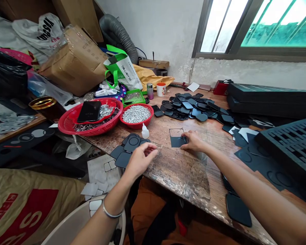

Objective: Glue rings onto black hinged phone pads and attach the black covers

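Observation:
On the wooden table (165,163), my right hand (193,141) pinches the right side of a dark square sheet (176,141), whose upper part is see-through. My left hand (144,158) hovers near the table's front edge with its fingers curled and apart, holding nothing. Just behind it lie several dark flat pieces (132,143), some marked with a ring. A small white dropper bottle (145,131) stands between these pieces and a red basket of small metal parts (136,115).
A larger red basket (90,129) with a phone (89,111) stands at the left. Behind my right hand spreads a pile of black square pieces (191,105). Black slotted trays (290,146) lie at the right. A white tub (63,226) sits below the table edge.

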Motion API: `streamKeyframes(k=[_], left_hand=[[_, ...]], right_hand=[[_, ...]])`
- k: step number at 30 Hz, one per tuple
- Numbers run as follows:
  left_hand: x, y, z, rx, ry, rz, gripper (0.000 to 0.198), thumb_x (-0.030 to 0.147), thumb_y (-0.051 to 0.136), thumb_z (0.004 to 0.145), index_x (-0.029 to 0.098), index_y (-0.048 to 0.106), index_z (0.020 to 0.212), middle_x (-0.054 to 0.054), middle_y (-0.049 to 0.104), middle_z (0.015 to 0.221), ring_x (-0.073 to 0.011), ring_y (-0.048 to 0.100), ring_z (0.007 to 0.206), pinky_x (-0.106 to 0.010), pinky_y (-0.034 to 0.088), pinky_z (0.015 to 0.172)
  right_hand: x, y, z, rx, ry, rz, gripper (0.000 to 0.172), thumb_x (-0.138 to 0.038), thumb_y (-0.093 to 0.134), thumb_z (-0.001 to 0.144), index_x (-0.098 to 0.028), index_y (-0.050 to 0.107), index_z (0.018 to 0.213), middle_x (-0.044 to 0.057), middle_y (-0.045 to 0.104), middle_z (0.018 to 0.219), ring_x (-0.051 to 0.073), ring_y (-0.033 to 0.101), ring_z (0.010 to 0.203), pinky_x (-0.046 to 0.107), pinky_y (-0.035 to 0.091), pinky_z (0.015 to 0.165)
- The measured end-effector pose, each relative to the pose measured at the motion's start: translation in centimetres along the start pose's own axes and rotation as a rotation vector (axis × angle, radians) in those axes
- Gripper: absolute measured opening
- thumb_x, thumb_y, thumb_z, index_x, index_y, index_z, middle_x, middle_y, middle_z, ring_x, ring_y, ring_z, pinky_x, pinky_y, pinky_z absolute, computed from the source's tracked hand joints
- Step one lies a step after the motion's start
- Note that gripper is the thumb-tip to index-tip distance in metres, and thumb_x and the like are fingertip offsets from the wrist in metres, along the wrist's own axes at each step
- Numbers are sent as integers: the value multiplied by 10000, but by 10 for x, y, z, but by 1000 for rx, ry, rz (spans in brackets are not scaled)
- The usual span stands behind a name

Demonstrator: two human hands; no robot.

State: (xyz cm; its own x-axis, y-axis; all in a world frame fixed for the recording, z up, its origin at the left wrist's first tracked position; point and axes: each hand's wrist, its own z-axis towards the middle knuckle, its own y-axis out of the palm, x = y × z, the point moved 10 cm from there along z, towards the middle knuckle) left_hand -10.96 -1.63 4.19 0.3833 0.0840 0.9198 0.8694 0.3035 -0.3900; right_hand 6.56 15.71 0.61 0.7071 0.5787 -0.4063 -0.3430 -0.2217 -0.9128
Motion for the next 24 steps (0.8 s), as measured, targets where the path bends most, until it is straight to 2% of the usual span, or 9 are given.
streamKeyframes(k=[3, 6, 9, 12, 17, 21, 24], left_hand=[[1, 43, 0, -89, -58, -229, 239, 308, 674, 728, 146, 650, 902, -46, 649, 818, -163, 598, 762, -277, 480, 736], [-2, 64, 4, -81, -81, -286, 323, 284, 691, 717, 136, 641, 999, -85, 657, 929, -177, 606, 833, -293, 489, 768], [-10, 75, 16, -48, -119, -343, 428, 250, 734, 680, 131, 616, 1074, -121, 644, 1038, -198, 603, 903, -323, 483, 825], [-19, 82, 36, -15, -170, -395, 462, 232, 751, 676, 118, 594, 1095, -132, 639, 1047, -202, 601, 948, -333, 461, 883], [-24, 97, 67, -38, -275, -484, 375, 206, 702, 742, 70, 569, 1065, -95, 649, 865, -144, 636, 765, -316, 498, 804], [-22, 107, 74, -70, -302, -499, 363, 84, 789, 594, 78, 610, 910, -33, 636, 724, -105, 607, 631, -266, 502, 712], [-18, 114, 66, -86, -294, -512, 417, -3, 794, 504, 112, 593, 851, 32, 593, 620, -81, 566, 545, -231, 494, 625]], right_hand=[[10, 2, 3, -30, 70, -17, 413, -354, 827, 445, -197, 635, 775, 74, 563, 877, 268, 497, 876, 331, 407, 719], [16, 6, -5, -40, 105, 3, 330, -348, 802, 492, -198, 590, 695, 41, 533, 807, 217, 486, 806, 278, 386, 653], [21, 9, -14, -33, 114, 55, 422, -346, 757, 576, -185, 590, 928, 23, 527, 836, 178, 488, 775, 254, 380, 647], [22, 10, -15, -41, 112, 102, 574, -329, 763, 571, -180, 556, 1085, 9, 516, 827, 170, 489, 765, 250, 380, 654], [20, 5, -11, -24, 113, 162, 549, -261, 802, 499, -190, 603, 1005, 28, 487, 904, 195, 481, 845, 280, 397, 736], [22, 3, -18, 12, 116, 222, 527, -258, 802, 494, -176, 605, 977, 47, 460, 959, 225, 472, 929, 321, 403, 804], [22, 2, -33, 35, 96, 284, 540, -249, 793, 500, -188, 598, 1000, 47, 464, 988, 232, 479, 963, 341, 409, 837]])
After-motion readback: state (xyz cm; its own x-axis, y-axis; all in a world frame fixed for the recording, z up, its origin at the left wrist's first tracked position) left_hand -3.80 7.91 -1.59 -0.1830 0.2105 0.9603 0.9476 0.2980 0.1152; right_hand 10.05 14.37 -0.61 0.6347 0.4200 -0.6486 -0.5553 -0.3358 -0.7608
